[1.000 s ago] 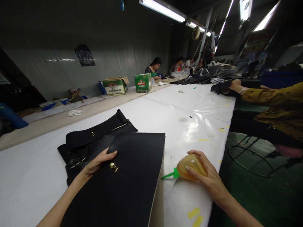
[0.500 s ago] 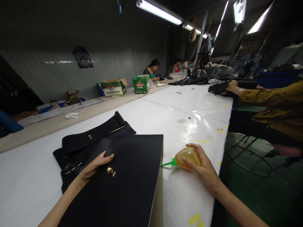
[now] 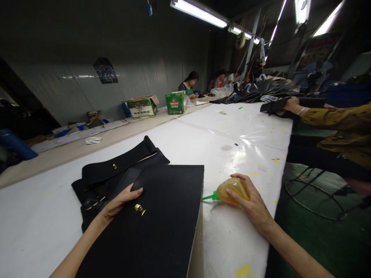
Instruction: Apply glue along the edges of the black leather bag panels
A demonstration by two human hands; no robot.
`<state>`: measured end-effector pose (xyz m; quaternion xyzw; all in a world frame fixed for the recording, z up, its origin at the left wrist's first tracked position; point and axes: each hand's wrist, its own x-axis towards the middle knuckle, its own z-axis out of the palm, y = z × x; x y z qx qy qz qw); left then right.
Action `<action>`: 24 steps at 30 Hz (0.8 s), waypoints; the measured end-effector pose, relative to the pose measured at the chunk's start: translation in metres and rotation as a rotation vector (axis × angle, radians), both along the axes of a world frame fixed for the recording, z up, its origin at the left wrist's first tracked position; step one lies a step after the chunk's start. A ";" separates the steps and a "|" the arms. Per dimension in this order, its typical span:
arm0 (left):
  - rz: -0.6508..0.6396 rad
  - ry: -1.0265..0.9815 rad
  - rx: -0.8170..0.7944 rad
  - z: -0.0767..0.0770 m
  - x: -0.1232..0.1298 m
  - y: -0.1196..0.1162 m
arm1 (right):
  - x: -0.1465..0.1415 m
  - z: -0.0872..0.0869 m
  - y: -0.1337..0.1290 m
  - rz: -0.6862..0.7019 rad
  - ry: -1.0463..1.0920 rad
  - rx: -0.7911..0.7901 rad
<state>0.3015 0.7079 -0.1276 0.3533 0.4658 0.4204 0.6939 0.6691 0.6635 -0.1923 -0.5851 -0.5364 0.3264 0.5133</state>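
A black leather panel point(image 3: 162, 231) with a gold clasp point(image 3: 139, 209) stretches across the front of the white table. My left hand point(image 3: 120, 200) grips its left side, thumb on top and the other fingers hidden underneath. In my right hand point(image 3: 246, 200) is an amber squeeze bottle point(image 3: 232, 190), held on its side. Its thin green nozzle point(image 3: 211, 196) points left, with the tip at the panel's right edge. Whether liquid is coming out I cannot tell. Beyond my left hand lie more black leather bag pieces point(image 3: 116, 170), one with a small gold fitting.
Two cardboard boxes point(image 3: 175, 103) stand along the table's far left side. At right, a co-worker in a mustard sleeve point(image 3: 333, 119) handles black leather. Yellow scraps point(image 3: 243, 270) lie on the white tabletop point(image 3: 188, 139). A round-based metal stool point(image 3: 315, 200) is beside the table.
The whole view has shifted slightly, so things appear further right. The nozzle tip sits slightly further up the panel's right edge. Both hands keep their holds.
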 end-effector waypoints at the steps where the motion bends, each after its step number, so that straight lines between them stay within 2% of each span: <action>1: 0.002 -0.001 0.002 0.000 -0.001 0.000 | -0.001 0.000 -0.003 0.004 0.005 -0.011; 7: 0.009 -0.014 -0.011 -0.004 -0.002 0.001 | -0.006 0.004 -0.032 0.241 0.081 -0.149; 9: 0.015 -0.020 -0.013 -0.004 -0.001 0.001 | -0.006 0.005 -0.025 0.183 0.069 -0.116; 12: 0.011 -0.026 -0.009 -0.004 -0.001 0.002 | -0.003 0.004 -0.009 0.016 0.027 -0.040; 14: 0.006 -0.021 -0.008 -0.003 -0.001 0.001 | -0.001 0.001 -0.007 -0.030 0.010 -0.020; 16: 0.006 -0.021 -0.011 -0.004 -0.002 0.001 | 0.000 -0.002 -0.016 0.005 0.010 -0.044; 20: -0.010 -0.027 -0.002 -0.006 -0.004 0.001 | 0.001 -0.006 -0.043 0.191 -0.013 -0.157; 22: -0.030 -0.022 0.004 -0.007 -0.005 0.001 | 0.001 -0.005 -0.046 0.176 -0.031 -0.145; 24: -0.037 -0.017 -0.002 -0.007 -0.005 0.001 | 0.002 -0.003 -0.042 0.099 -0.039 -0.093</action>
